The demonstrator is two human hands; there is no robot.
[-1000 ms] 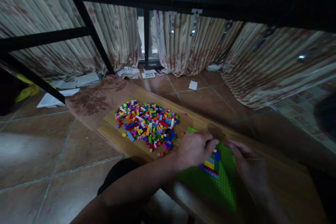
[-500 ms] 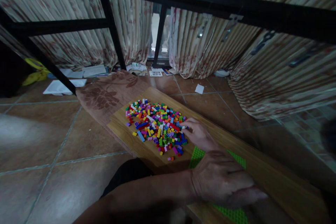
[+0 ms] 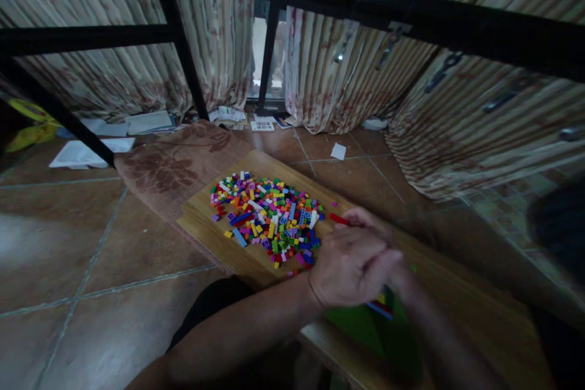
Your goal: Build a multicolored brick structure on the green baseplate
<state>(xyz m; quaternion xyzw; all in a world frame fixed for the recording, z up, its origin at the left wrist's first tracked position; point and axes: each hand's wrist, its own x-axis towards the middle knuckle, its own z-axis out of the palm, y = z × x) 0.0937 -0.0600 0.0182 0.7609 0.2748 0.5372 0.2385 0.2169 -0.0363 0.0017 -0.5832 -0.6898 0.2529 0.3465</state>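
Note:
My right hand [image 3: 365, 220] is beyond my left hand, its fingers closed on a long red brick [image 3: 338, 219] right of the loose pile. My left hand [image 3: 351, 263] crosses in front of my right hand and wrist; its fingers are curled, and anything inside is hidden. Many small coloured bricks [image 3: 271, 230] lie spread over the wooden board [image 3: 260, 164]. Below my hands is a green baseplate [image 3: 354, 324], partly covered by my right arm. Blue, red and yellow bricks [image 3: 381, 308] show on it beneath my left hand.
The board lies over a brown patterned cloth [image 3: 169, 161]. Dark metal bars [image 3: 180, 42] cross the view before striped curtains [image 3: 338, 91]. On the tiled floor are a white tray [image 3: 86, 152], papers [image 3: 148, 122] and a small white paper [image 3: 338, 151].
My right hand has pulled back rightward from the pile with the long red brick. My left hand has moved left and up, uncovering bricks on the baseplate. The view has shifted slightly.

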